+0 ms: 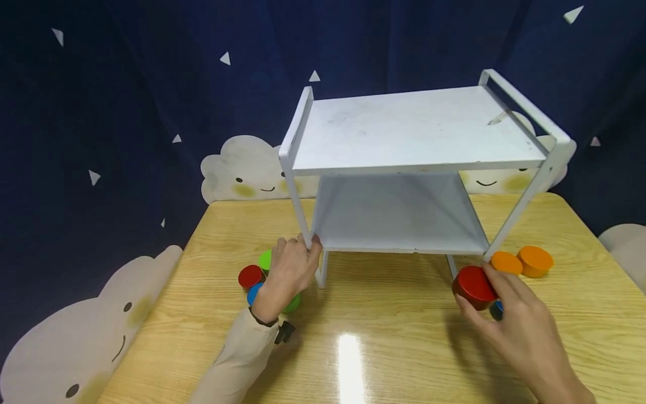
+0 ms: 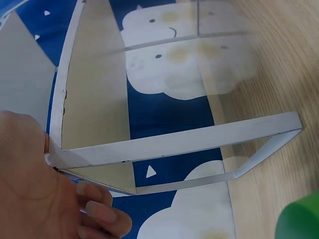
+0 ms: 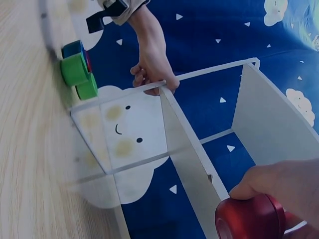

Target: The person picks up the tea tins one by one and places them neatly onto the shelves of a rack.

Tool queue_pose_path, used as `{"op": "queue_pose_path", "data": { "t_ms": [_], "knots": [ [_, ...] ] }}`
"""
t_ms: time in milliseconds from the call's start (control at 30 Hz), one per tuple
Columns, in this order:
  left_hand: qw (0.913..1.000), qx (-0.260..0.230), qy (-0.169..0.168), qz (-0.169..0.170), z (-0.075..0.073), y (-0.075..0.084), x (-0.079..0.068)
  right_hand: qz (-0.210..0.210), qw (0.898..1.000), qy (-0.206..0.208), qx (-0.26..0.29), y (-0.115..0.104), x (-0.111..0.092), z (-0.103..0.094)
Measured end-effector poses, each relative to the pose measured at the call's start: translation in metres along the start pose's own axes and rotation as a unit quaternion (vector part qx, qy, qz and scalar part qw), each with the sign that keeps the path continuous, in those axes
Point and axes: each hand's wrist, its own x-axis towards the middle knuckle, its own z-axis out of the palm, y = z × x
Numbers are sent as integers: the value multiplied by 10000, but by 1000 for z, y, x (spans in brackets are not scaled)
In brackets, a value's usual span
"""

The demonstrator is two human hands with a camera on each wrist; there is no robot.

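Observation:
A white two-tier shelf rack (image 1: 414, 129) stands at the middle of the head view. My left hand (image 1: 292, 269) grips its front left post at the corner of the lower board (image 1: 398, 213). In the left wrist view, fingers of that hand (image 2: 30, 184) curl below the white frame (image 2: 174, 142). A shiny red round canister (image 1: 474, 286) is held between the thumb and fingers of my right hand (image 1: 525, 325), close to the rack's front right post. The right wrist view has the red canister (image 3: 249, 219) overlapping the lower board's edge, with part of the hand cut off.
Beside my left hand sit a red cylinder (image 1: 250, 276), a blue one (image 1: 255, 292) and green ones (image 1: 292, 303), partly hidden. Two orange cylinders (image 1: 536, 261) lie right of the rack, and a dark blue one (image 1: 497, 310) shows behind my right hand. A dark blue curtain (image 1: 151, 67) hangs behind the wooden table (image 1: 383, 348).

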Motion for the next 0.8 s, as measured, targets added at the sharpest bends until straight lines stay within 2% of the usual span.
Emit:
{"op": "queue_pose_path", "data": {
  "t_ms": [167, 333, 533, 700, 800],
  "knots": [
    [9999, 114, 10, 111, 1, 1, 0, 61, 10000, -35, 65, -7, 2, 1],
    [9999, -126, -24, -18, 1, 1, -1, 59, 9999, 17, 142, -16, 7, 3],
    [9996, -273, 25, 26, 4, 1, -1, -150, 9995, 181, 228, -28, 17, 6],
    [9985, -529, -23, -128, 4, 2, -1, -301, 9986, 253, 359, -40, 28, 12],
    [9984, -557, -12, -39, 5, 1, -2, -369, 9980, 230, 454, -48, 36, 15]
  ]
}}
